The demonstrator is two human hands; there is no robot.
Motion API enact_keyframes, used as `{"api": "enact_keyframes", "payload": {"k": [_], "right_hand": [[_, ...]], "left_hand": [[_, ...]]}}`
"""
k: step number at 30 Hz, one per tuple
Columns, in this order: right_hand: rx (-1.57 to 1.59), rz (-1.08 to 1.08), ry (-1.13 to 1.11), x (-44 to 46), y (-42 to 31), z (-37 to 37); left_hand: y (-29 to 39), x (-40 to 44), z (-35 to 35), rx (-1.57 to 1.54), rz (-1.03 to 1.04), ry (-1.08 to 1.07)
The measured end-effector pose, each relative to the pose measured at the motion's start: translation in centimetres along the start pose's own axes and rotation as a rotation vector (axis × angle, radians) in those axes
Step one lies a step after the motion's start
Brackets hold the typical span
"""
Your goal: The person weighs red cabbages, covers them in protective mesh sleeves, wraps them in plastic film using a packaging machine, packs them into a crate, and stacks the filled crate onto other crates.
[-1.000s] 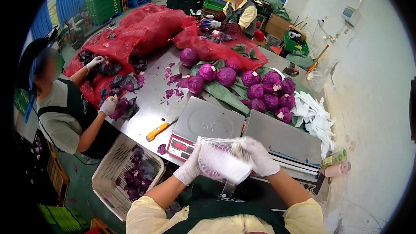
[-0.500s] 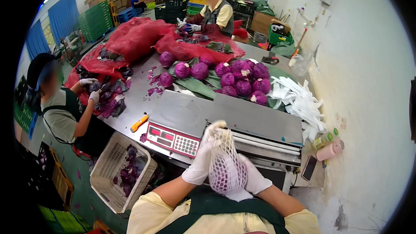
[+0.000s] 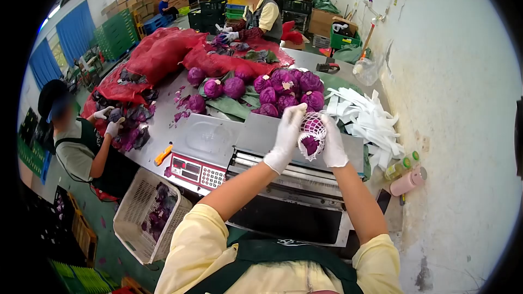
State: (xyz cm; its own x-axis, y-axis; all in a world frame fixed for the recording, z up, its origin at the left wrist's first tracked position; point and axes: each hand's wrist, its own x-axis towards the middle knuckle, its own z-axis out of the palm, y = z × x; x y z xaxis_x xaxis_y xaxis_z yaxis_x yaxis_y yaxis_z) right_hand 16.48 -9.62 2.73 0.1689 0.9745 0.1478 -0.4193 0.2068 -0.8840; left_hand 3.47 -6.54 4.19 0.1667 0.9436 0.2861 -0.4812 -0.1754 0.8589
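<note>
The steel table (image 3: 163, 106) is spread with goods on all sides. Its far left part is covered by red mesh sacks (image 3: 158, 57), with a co-worker (image 3: 81, 141) placed at the left edge and another person (image 3: 261, 13) at the far side. The near right part is taken up by a roller machine (image 3: 261, 137), beside which a scale (image 3: 204, 136) is set on the left. A pale perforated crate (image 3: 131, 201) with purple leaves inside is seen below the table's near left edge. Purple cabbages (image 3: 284, 81) are heaped just beyond the machine, and white netting strips (image 3: 362, 125) are piled to their right. Farther right, a pink bottle (image 3: 408, 181) is seen near the wall. An orange cutter (image 3: 163, 154) is laid just left of the scale.

Both forearms are stretched forward over the machine. The left hand (image 3: 286, 136) is raised at the left of the netted cabbage (image 3: 312, 136), its fingers partly curled and brought against the net's upper edge. The right hand (image 3: 333, 142) is pressed along the opposite side, palm inward, fingers partly closed. The netted cabbage is held upright between both gloved hands, above the machine's plate.
</note>
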Motion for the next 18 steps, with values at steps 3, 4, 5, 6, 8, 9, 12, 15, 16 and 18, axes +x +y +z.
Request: {"api": "enact_keyframes", "payload": {"k": [3, 4, 5, 6, 8, 9, 12, 15, 16, 18], "right_hand": [[-0.128, 0.009, 0.16, 1.8, 3.0, -2.2], [-0.183, 0.012, 0.189, 2.0, 3.5, -2.4], [-0.186, 0.024, 0.201, 2.3, 4.0, -2.8], [-0.167, 0.098, 0.155, 2.4, 4.5, -3.4], [-0.034, 0.171, 0.077, 3.1, 6.7, -6.1], [-0.019, 0.189, 0.156, 2.2, 4.7, -4.4], [0.137, 0.407, 0.216, 1.3, 4.8, -5.0], [0.211, 0.423, 0.305, 1.6, 6.7, -6.2], [0.22, 0.461, 0.286, 1.2, 5.8, -5.7], [0.235, 0.497, 0.272, 0.8, 5.0, -5.4]], "left_hand": [[-6.7, 0.7, -2.3, 0.48, 0.236, -0.142], [-7.3, 0.6, -2.4, 0.405, 0.132, -0.134], [-8.0, 0.4, -2.7, 0.333, 0.018, -0.127], [-8.6, 0.5, -3.1, 0.391, 0.022, -0.15], [-8.6, 0.9, -4.0, 0.49, 0.1, -0.22], [-7.9, 2.2, -4.2, 0.478, 0.11, -0.317], [-8.7, 3.0, -5.0, 0.376, -0.319, -0.322], [-9.1, 2.6, -4.5, 0.421, -0.444, -0.277], [-9.1, 2.2, -4.4, 0.563, -0.384, -0.237], [-8.4, 1.2, -4.3, 0.57, -0.346, -0.247]]}}
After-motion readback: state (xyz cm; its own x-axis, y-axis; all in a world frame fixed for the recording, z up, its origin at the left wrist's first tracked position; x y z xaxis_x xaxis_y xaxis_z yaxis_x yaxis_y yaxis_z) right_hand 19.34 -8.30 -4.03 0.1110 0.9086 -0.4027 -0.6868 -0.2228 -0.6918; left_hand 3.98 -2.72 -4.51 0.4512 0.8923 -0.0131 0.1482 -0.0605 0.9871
